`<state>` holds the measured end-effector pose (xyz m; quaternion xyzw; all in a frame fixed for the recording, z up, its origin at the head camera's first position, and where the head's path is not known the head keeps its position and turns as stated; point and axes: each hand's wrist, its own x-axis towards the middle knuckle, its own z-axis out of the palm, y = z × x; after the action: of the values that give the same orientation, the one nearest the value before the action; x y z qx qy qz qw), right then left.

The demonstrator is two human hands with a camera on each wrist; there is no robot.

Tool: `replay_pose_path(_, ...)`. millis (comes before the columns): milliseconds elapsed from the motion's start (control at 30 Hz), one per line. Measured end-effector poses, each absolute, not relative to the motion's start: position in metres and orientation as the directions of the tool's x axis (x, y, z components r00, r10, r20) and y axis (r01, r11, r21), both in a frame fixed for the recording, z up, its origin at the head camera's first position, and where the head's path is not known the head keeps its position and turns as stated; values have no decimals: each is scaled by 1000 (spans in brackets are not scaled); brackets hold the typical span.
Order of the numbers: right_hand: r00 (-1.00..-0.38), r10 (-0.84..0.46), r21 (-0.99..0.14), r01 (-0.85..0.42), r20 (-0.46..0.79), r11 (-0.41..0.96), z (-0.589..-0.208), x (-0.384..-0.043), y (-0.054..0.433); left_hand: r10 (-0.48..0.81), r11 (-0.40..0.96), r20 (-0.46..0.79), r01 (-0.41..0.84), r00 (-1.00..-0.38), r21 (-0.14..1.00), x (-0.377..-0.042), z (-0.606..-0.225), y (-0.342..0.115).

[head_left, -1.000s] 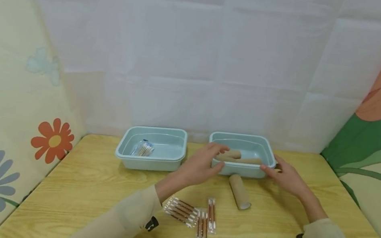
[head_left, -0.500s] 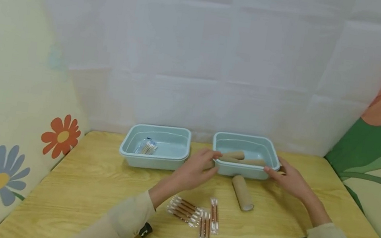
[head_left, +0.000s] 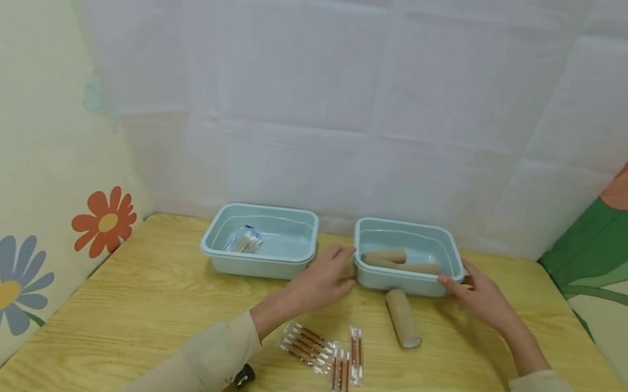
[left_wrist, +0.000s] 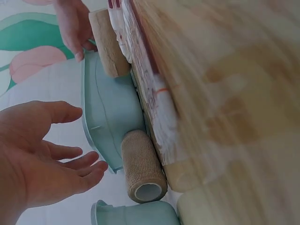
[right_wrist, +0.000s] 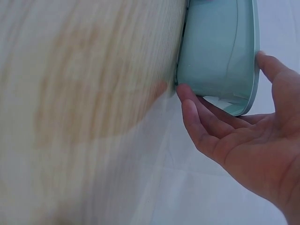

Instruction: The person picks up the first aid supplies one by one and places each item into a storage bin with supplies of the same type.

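- Left hand (head_left: 313,284) has moved from over the near rim of the right basin (head_left: 398,280) to beside its left end; we see its fingers (left_wrist: 65,151) loosely parted, holding nothing.
- Right hand (head_left: 483,300) grips that basin's right end on the desk (head_left: 153,307).
- Drawn nearer, the basin could, we judge, set the loose tube (head_left: 404,319) rolling; pushed left, knock the brown roll (left_wrist: 140,161) beside it.

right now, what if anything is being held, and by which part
The right hand grips the right tub at its right end, thumb on the rim; the left hand holds nothing.
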<state>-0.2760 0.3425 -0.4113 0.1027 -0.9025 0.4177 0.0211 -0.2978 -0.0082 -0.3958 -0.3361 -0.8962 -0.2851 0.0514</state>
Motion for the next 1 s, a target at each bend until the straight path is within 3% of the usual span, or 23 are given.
replay_pose_path(367,-977,-175,-758,-203,119,620,-411,-274,341,578,664,199,598,-792,449,-300,-400,-8)
replay_pose_path(733,-978,-174,-786,-194,112,586,-409,-273,341,549,695,81,509,-832,508,-312,-408,-14)
replay_pose_path(1000,-980,-168,-783,-188,108,593,-409,-271,341,558,744,94,547,-825,384,-312,-412,-14)
